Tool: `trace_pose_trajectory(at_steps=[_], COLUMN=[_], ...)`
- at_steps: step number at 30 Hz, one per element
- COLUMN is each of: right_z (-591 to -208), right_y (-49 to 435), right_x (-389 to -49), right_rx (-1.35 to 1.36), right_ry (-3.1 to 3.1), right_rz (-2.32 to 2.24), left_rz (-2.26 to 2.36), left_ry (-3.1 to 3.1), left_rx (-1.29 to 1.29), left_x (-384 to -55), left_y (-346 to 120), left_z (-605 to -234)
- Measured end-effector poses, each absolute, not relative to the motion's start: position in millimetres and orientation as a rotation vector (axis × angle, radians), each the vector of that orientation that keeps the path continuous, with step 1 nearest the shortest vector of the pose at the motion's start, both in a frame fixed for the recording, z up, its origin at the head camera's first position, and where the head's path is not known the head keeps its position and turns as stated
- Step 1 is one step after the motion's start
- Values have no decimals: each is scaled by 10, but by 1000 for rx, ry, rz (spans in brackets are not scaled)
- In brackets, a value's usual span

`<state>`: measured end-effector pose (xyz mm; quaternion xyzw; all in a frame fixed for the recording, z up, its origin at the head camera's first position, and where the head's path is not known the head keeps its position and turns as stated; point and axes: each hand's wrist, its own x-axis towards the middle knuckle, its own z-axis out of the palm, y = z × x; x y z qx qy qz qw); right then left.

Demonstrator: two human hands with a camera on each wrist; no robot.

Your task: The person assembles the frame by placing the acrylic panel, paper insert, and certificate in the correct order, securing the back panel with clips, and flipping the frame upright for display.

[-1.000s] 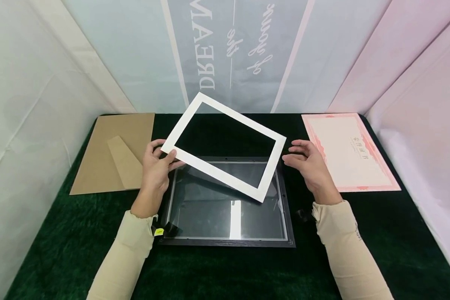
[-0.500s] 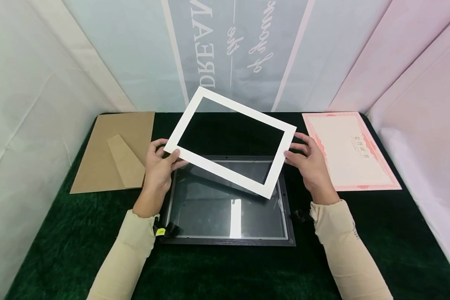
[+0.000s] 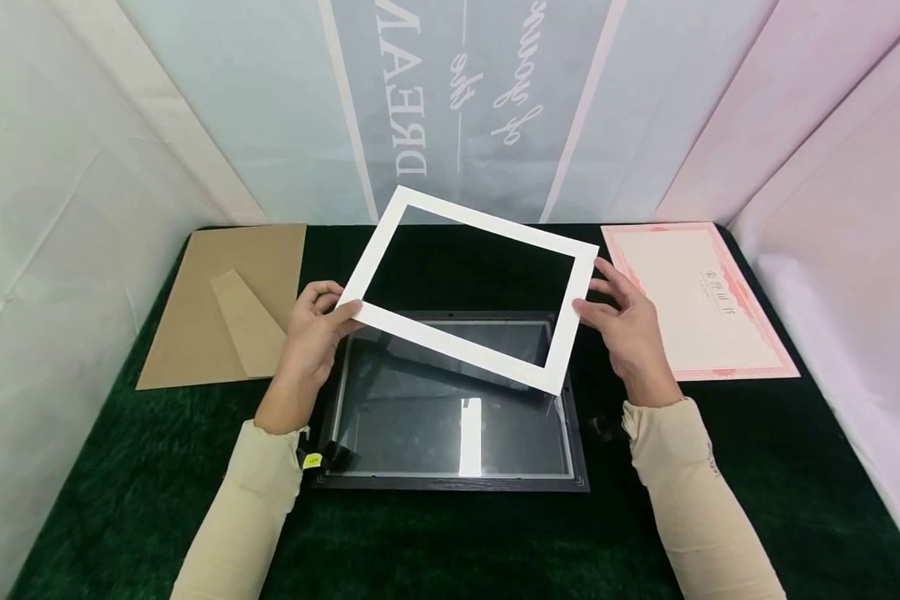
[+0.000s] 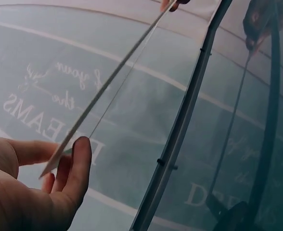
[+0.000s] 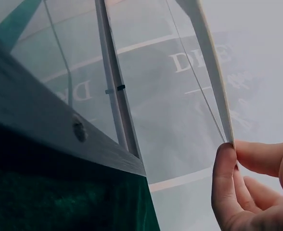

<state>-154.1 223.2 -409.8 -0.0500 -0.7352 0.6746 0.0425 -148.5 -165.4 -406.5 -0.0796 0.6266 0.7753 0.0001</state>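
Observation:
A white picture mat (image 3: 457,342) with a rectangular opening is held up between both hands, tilted, its right side lower. My left hand (image 3: 311,337) pinches its left corner between thumb and fingers. On the right short side, my right hand (image 3: 626,329) grips the edge, thumb on the front. In the left wrist view the mat (image 4: 105,86) appears edge-on in the fingers; the right wrist view likewise shows the mat (image 5: 213,67) pinched at its edge. Below it lies a dark picture frame (image 3: 450,483) with a glass pane (image 3: 405,433) inside, flat on the cloth and partly covered by the mat.
A brown backing board (image 3: 183,333) with an easel leg (image 3: 251,325) lies at the left. At the right is a pink-bordered certificate sheet (image 3: 675,308). Dark green cloth (image 3: 450,542) covers the table, and a printed curtain (image 3: 270,108) hangs behind.
My right hand, apart from the mat a second ago, has taken hold of its right side. The mat has shifted right and turned slightly more level.

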Motion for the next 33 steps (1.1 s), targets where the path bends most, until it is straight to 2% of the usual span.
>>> trace_pose_trajectory(at_steps=[13,33], right_z=[-4068,-4134], right_y=[2339,2334], right_x=[-1539,-1450], right_rx=[-66,34], right_ry=[-2324,-2624], right_rz=[2053,1911], left_rz=[2164,1752], left_ry=[2248,2422], left_rx=[-33,-82], left_x=[-1485,-1388], left_y=[-1810,-1909], left_z=[-4033,-4105])
